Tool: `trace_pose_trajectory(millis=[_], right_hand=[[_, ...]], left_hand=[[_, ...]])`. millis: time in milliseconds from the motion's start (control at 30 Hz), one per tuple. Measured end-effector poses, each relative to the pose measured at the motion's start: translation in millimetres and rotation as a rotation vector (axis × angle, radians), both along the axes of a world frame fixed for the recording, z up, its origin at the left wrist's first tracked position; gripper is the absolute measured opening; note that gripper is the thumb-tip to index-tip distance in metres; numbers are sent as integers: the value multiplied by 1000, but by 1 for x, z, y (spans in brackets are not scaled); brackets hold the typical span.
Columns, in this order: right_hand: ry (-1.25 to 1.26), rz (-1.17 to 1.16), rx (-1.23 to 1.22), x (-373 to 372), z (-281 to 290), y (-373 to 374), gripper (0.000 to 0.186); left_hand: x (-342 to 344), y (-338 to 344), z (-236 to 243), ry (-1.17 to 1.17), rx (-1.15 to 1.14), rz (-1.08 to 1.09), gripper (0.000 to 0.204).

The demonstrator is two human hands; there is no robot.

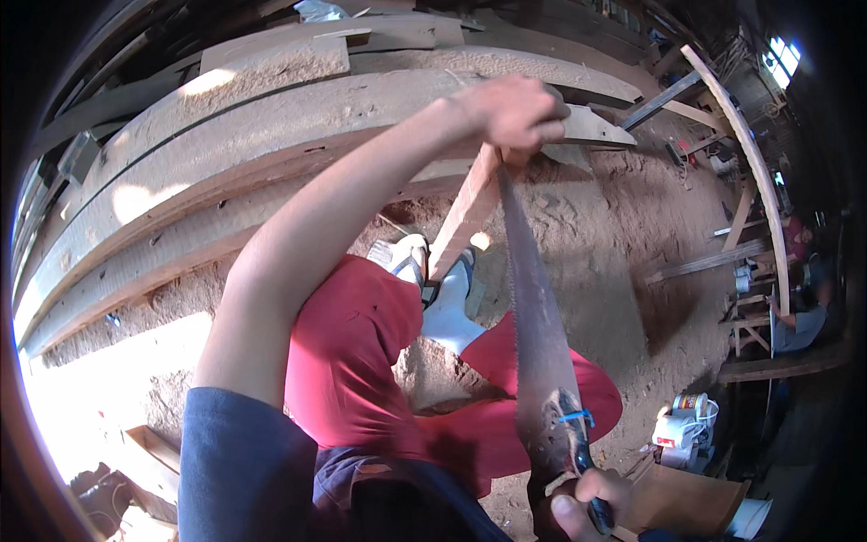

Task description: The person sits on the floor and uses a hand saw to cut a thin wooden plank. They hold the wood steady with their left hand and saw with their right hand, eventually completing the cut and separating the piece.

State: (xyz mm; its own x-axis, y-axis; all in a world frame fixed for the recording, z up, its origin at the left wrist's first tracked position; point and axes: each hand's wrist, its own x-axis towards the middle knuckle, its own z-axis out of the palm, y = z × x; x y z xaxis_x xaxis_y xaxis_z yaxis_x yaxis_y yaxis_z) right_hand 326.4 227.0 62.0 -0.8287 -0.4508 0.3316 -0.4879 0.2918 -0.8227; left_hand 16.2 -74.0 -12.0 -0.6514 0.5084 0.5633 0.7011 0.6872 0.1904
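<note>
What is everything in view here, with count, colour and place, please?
Saw: one, grey, centre right
Wood piece: one, pale brown, centre
Planks: several, brown, upper left
Curved beam: one, pale, right
Containers: several, mostly white, lower right
Box: at least one, brown, lower right
Window: one, white, upper right
Co-worker: at least one, grey top, right
Trousers: one pair, red, centre
Feet: two, dark straps, centre
Left hand: one, bare, on wood piece
Right hand: one, bare, on saw

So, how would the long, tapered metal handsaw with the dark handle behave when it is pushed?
The long, tapered metal handsaw would probably bend sideways, because its blade looks thin. It is likely stiffer near the dark handle, where the blade broadens. The toothed edge may also catch when pushed.
</note>
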Motion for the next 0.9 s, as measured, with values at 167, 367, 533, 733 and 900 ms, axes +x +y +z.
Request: trace_pose_trajectory(millis=[167, 367, 533, 733, 900], right_hand=[[-496, -109, 53, -16, 4, -25, 32], [-538, -41, 17, -6, 8, -4, 36], [-517, -154, 17, -24, -1, -19, 38], [-457, -130, 108, -2, -9, 11, 34], [-377, -31, -71, -29, -25, 0, 35]], left_hand=[[15, 30, 15, -94, -108, 36, 40], [-4, 3, 5, -56, 23, 70, 39], [12, 33, 11, -109, -102, -8, 40], [-13, 19, 3, -134, 74, 83, 35], [-5, 38, 11, -81, -89, -41, 32]])
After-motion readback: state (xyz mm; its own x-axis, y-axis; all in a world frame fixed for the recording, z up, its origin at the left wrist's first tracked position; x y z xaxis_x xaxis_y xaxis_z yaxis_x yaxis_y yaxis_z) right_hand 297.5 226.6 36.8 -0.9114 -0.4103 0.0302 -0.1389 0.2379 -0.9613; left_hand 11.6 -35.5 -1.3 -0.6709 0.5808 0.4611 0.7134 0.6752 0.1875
